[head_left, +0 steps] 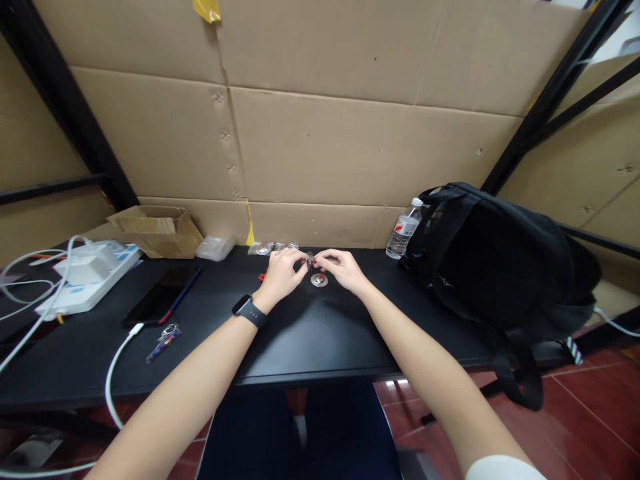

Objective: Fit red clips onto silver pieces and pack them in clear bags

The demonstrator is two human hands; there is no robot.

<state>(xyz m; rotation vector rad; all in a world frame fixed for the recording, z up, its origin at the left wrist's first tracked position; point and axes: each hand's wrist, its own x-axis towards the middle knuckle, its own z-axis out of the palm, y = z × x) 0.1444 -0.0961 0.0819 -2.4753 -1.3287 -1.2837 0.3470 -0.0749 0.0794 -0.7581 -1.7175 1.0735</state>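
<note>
Both hands meet above the middle of the black table (310, 340). My left hand (283, 272), with a dark watch on its wrist, is closed in a pinch on a small metal finger cymbal (310, 260), seen nearly edge-on. My right hand (343, 267) pinches a red cord (315, 263) by that cymbal. Just below the fingertips is a second finger cymbal (319, 281), a shiny round disc with a domed middle and a bit of red cord. More red cord (261, 277) shows beside my left hand, partly hidden by it.
Clear packets (261, 249) lie behind my hands. To the left are a plastic box (216, 248), an open cardboard box (157, 230), a phone (163, 293), a pen (180, 297), a keyring (164, 343) and a power strip (100, 287). A water bottle (404, 230) and black backpack (500, 267) stand right.
</note>
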